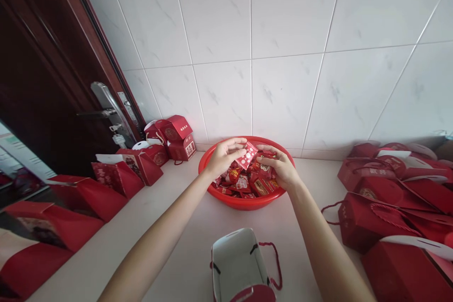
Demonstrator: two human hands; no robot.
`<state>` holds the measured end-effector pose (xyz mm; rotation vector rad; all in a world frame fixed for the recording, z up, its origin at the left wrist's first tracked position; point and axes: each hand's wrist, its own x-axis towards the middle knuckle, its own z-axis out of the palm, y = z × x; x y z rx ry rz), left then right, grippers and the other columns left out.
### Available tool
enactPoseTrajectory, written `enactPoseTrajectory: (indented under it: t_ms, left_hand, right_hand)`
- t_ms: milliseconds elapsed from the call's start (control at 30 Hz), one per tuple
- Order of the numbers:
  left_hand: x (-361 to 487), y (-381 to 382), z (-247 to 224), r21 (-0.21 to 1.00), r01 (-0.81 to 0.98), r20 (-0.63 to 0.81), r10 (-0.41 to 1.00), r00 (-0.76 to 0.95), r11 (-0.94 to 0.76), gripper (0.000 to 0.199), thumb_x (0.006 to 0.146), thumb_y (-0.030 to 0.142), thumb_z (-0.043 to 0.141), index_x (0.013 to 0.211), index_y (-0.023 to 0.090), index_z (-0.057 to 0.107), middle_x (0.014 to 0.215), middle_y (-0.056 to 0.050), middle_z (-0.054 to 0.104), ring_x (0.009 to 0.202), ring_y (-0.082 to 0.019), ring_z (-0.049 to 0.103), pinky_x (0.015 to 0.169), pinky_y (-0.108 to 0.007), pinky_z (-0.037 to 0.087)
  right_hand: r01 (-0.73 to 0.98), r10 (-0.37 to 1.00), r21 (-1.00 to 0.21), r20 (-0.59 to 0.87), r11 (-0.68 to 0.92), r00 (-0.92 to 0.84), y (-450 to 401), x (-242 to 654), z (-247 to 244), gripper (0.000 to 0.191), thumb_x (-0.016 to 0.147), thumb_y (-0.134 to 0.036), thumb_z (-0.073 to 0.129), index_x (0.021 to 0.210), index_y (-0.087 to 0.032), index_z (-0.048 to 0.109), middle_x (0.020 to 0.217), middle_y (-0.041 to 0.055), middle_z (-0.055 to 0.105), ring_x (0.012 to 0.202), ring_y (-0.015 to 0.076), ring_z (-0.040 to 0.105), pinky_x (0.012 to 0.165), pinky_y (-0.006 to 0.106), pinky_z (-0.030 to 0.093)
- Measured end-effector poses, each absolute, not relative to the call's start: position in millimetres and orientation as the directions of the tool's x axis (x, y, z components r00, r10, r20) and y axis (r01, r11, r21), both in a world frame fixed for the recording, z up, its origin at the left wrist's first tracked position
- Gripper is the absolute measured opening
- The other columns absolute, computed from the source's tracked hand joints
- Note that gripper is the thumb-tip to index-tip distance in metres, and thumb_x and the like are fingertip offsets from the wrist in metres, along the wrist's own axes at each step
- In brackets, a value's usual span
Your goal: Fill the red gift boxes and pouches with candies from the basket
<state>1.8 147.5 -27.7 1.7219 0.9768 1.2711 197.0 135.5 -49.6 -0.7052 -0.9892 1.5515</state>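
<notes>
My left hand (226, 156) is closed on a red candy packet with white dots (247, 155), held above the heap of candies. My right hand (281, 166) is over the right side of the same heap, its fingers curled around something red that I cannot make out. Below both hands, a red plastic basket (244, 204) holds many red-wrapped candies (242, 183), some with gold print. Nearer to me, between my forearms, stands an open gift box (238, 264) with a pale inside and a dark red cord handle (278, 264). I see no candy inside its visible part.
Several red gift boxes (76, 193) line the left edge of the white tabletop (170, 226). More red boxes with cord handles (368, 222) crowd the right side. A tiled wall (283, 94) rises behind the basket. A dark door (46, 33) with a metal handle is at left.
</notes>
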Motion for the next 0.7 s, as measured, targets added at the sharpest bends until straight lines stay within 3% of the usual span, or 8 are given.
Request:
enactPoseTrajectory:
  t_ms: [133,333,500,700]
  left_hand:
    - [3,148,-20,0.865,0.169,0.406,0.856,0.32,-0.473,0.027,0.076,0.035,0.076,0.095,0.016,0.077,0.104,-0.009,0.078,0.1,-0.025,0.072,0.093,-0.038,0.056]
    - [11,144,-21,0.861,0.19,0.366,0.835,0.411,-0.471,0.029,0.077,0.038,0.077,0.097,0.017,0.078,0.107,-0.009,0.078,0.099,-0.024,0.073,0.093,-0.038,0.056]
    - [15,144,-26,0.865,0.23,0.385,0.884,0.267,-0.446,0.042,0.069,0.037,0.086,0.103,0.015,0.077,0.108,-0.012,0.078,0.101,-0.027,0.072,0.092,-0.039,0.057]
    - [17,145,-29,0.864,0.242,0.405,0.894,0.19,-0.442,0.036,0.072,0.043,0.083,0.093,0.014,0.079,0.1,-0.012,0.079,0.098,-0.029,0.072,0.093,-0.043,0.056]
  right_hand:
    - [-0.466,0.966,-0.882,0.053,-0.073,-0.252,135,196,-49,0.045,0.049,-0.023,0.095,0.088,-0.019,0.074,0.073,0.001,0.076,0.061,0.0176,0.07,0.06,0.03,0.058]
    - [-0.478,0.977,-0.878,0.071,-0.034,-0.201,135,195,-49,0.042,0.047,-0.028,0.097,0.076,-0.019,0.068,0.063,-0.0007,0.073,0.051,0.0144,0.065,0.05,0.026,0.053]
    - [-0.491,0.986,-0.871,0.087,0.006,-0.142,137,195,-51,0.044,0.048,-0.032,0.097,0.074,-0.02,0.065,0.061,-0.003,0.071,0.047,0.0115,0.061,0.046,0.022,0.049]
    - [-0.485,0.984,-0.875,0.079,-0.008,-0.158,135,196,-48,0.042,0.047,-0.029,0.097,0.071,-0.02,0.064,0.058,-0.004,0.069,0.043,0.0101,0.057,0.045,0.022,0.047]
